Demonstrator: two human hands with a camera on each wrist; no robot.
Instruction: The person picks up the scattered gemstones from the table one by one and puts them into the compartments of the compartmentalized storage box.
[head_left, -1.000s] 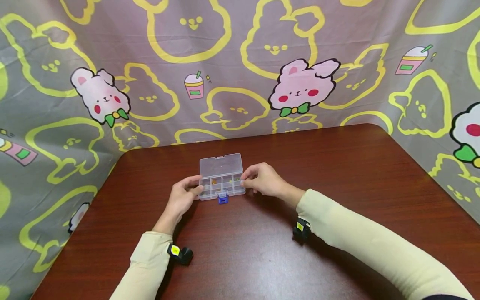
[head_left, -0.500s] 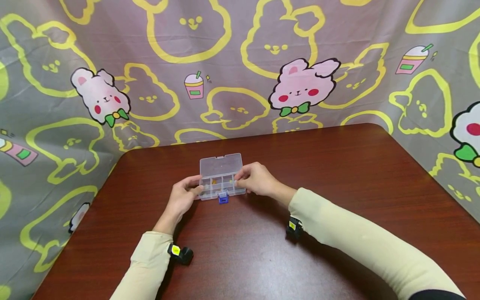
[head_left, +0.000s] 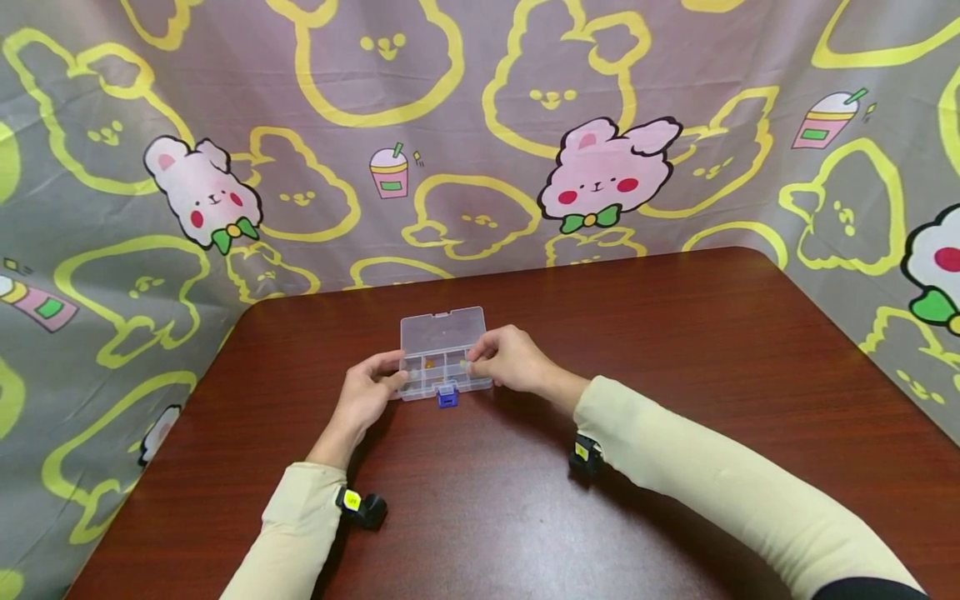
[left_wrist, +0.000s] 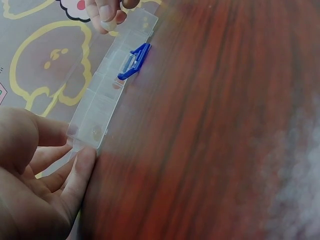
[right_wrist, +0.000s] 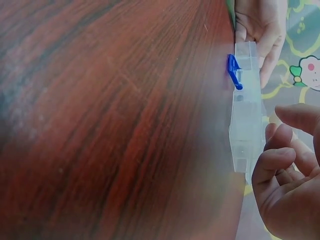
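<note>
A clear plastic compartment box (head_left: 456, 379) stands on the table, its lid (head_left: 442, 331) raised at the back and a blue latch (head_left: 447, 397) hanging at the front. Small pieces lie inside, among them an orange one (head_left: 429, 363) and a pale one (left_wrist: 96, 133). At the box's left end, my left hand (head_left: 367, 396) grips it between thumb and fingers. My right hand (head_left: 517, 360) is over the right compartments with thumb and fingers together. They pinch a small pale piece (left_wrist: 109, 25), seen in the left wrist view; its kind is unclear.
The brown wooden table (head_left: 637, 317) extends around the box. A patterned cloth (head_left: 465, 125) hangs behind and along both sides. Each wrist carries a black camera, the left one (head_left: 366, 510) close above the tabletop.
My right hand has moved a little left, from the box's right end to over its right compartments. My left hand and the box have stayed in place.
</note>
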